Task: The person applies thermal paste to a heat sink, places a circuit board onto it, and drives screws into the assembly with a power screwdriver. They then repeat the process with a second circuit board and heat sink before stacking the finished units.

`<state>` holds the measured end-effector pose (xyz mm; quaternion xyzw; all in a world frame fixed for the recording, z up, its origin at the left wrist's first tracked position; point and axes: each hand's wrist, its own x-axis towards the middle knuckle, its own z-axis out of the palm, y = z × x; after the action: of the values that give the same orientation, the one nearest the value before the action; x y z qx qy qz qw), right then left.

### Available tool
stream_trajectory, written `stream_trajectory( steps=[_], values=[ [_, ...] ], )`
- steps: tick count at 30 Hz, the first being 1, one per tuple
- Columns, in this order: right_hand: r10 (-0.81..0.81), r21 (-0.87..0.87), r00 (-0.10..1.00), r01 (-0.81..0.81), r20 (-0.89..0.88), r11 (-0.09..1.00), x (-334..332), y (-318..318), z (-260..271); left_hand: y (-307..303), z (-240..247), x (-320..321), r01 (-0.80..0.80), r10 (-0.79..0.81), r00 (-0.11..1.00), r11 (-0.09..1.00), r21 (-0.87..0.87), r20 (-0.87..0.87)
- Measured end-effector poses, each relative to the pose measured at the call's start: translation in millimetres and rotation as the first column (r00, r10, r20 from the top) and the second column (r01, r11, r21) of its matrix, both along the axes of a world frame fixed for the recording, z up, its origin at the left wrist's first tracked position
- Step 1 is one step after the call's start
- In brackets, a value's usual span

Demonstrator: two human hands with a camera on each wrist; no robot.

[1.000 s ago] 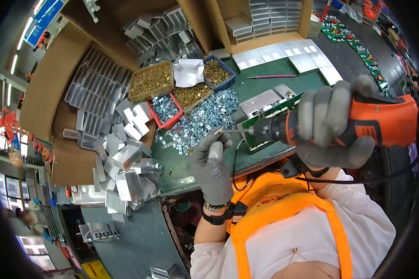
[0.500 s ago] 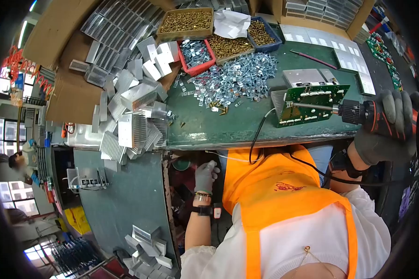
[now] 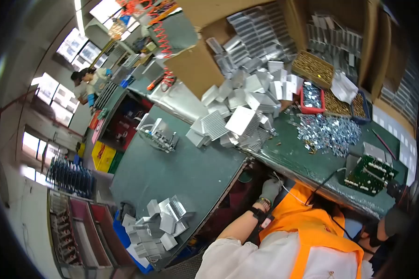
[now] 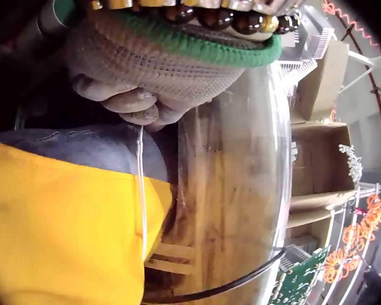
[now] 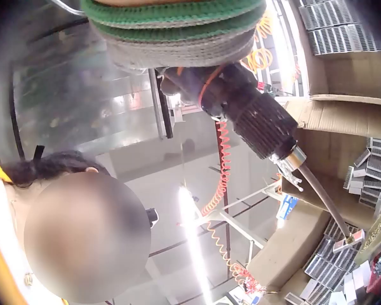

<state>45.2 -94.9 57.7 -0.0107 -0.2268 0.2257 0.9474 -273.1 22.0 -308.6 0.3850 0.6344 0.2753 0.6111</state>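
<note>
I see knit-gloved left hand (image 4: 155, 73) pinching thin white cord (image 4: 141, 197) by orange apron (image 3: 323, 225). Well apart, right hand (image 3: 396, 221) grips ribbed-chuck driver (image 5: 263, 124), slim bit (image 5: 320, 194) at green circuit board (image 3: 368, 176) on worktop (image 3: 288, 156)

Electronics assy workshop, AFAICT. Green counter (image 3: 287, 151) w/ PCB (image 3: 360, 177), piled heatsinks (image 3: 242, 120), loose metal clips (image 3: 328, 132), brass-col. parts (image 3: 313, 67) in bulk, plus pwr driver (image 5: 263, 124). Coiled red hose (image 3: 162, 39), strip light (image 3: 79, 17) overhead, other ppl (image 3: 97, 84) in bkgd.
</note>
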Motion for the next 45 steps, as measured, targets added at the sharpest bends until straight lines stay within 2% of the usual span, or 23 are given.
stream_trajectory(
  steps=[1, 2, 4, 6, 7, 8, 11, 13, 14, 15, 16, 17, 19, 22, 25, 27, 29, 31, 32, 36, 39, 42, 45],
  values=[
    [0.039, 0.071, 0.979, -0.025, -0.199, 0.997, -3, 0, 0, -10, 14, -2, -0.069, 0.068, 0.994, 0.997, 0.015, 0.089],
    [-0.042, -0.077, 0.999, 0.044, 0.031, 0.996, 6, -7, -2, -20, 29, -4, -0.098, 0.093, 0.993, 0.993, 0.063, 0.078],
    [-0.12, -0.278, 0.857, 0.291, 0.501, 0.916, 23, -16, -5, -38, 68, -7, -0.082, 0.084, 0.996, 0.969, 0.234, -0.001],
    [-0.116, -0.275, 0.851, 0.291, 0.513, 0.917, 22, -17, -2, -47, 102, -5, -0.072, 0.087, 0.996, 0.945, 0.318, -0.034],
    [-0.117, -0.278, 0.842, 0.3, 0.527, 0.912, 20, -16, 0, -44, 119, -2, -0.131, 0.095, 0.991, 0.833, 0.538, 0.094],
    [-0.126, -0.266, 0.841, 0.303, 0.526, 0.915, 17, -16, 4, -42, 137, 2, -0.207, 0.065, 0.973, 0.671, 0.712, 0.221],
    [-0.063, -0.299, 0.88, 0.227, 0.471, 0.927, 12, -19, 13, -18, 209, 6, -0.399, 0.123, 0.891, 0.669, 0.627, 0.437],
    [0.043, -0.223, 0.857, 0.085, 0.513, 0.971, 14, -22, 14, -2, 272, 11, -0.538, 0.209, 0.759, 0.735, 0.413, 0.617],
    [0.019, -0.209, 0.854, 0.105, 0.519, 0.972, 16, -24, 9, 12, 270, -4, -0.437, 0.127, 0.824, 0.762, 0.478, 0.552],
    [-0.152, -0.347, 0.936, 0.263, 0.316, 0.9, 21, -28, 0, 22, 285, -4, -0.495, 0.233, 0.83, 0.725, 0.478, 0.506],
    [-0.375, -0.491, 0.92, 0.382, 0.118, 0.783, 31, -37, -8, 37, 296, 2, -0.518, 0.252, 0.837, 0.65, 0.556, 0.485],
    [-0.221, -0.4, 0.949, 0.296, 0.224, 0.868, 48, -46, -7, 49, 304, 0, -0.412, 0.219, 0.905, 0.667, 0.621, 0.365],
    [0.019, -0.303, 0.911, 0.117, 0.412, 0.946, 77, -64, -16, 64, 322, 12, -0.326, 0.083, 0.93, 0.632, 0.703, 0.357],
    [0.006, -0.263, 0.913, 0.111, 0.408, 0.958, 94, -82, -38, 80, 330, 35, 0.013, -0.131, 0.989, 0.563, 0.827, 0.073],
    [-0.199, -0.312, 0.963, 0.249, 0.184, 0.917, 74, -71, -5, 69, 337, 89, 0.409, -0.236, 0.912, 0.432, 0.804, -0.336],
    [-0.179, -0.264, 0.94, 0.259, 0.291, 0.929, 78, -56, 12, 64, 323, 119, 0.479, -0.375, 0.857, 0.323, 0.816, -0.355],
    [-0.109, -0.241, 0.894, 0.233, 0.435, 0.942, 85, -36, 24, 65, 312, 144, 0.534, -0.526, 0.792, 0.352, 0.768, -0.31],
    [-0.065, -0.277, 0.871, 0.225, 0.487, 0.934, 93, -16, 29, 74, 297, 165, 0.652, -0.536, 0.676, 0.113, 0.75, -0.506],
    [-0.043, -0.294, 0.861, 0.22, 0.507, 0.93, 98, -6, 30, 76, 290, 176, 0.637, -0.531, 0.679, 0.081, 0.767, -0.507],
    [-0.091, -0.36, 0.82, 0.344, 0.565, 0.867, 112, 42, 19, 84, 280, 197, 0.752, -0.669, 0.609, 0.315, 0.579, -0.426],
    [0.184, -0.52, 0.772, 0.212, 0.608, 0.828, 136, 64, 8, 88, 282, 210, 0.771, -0.72, 0.592, 0.374, 0.516, -0.362],
    [0.119, -0.44, 0.9, 0.087, 0.419, 0.894, 126, 83, 10, 92, 267, 218, 0.769, -0.733, 0.563, 0.295, 0.567, -0.382],
    [0.181, -0.538, 0.934, 0.014, 0.307, 0.843, 122, 94, 10, 90, 259, 222, 0.762, -0.749, 0.556, 0.286, 0.58, -0.36]
  ],
)
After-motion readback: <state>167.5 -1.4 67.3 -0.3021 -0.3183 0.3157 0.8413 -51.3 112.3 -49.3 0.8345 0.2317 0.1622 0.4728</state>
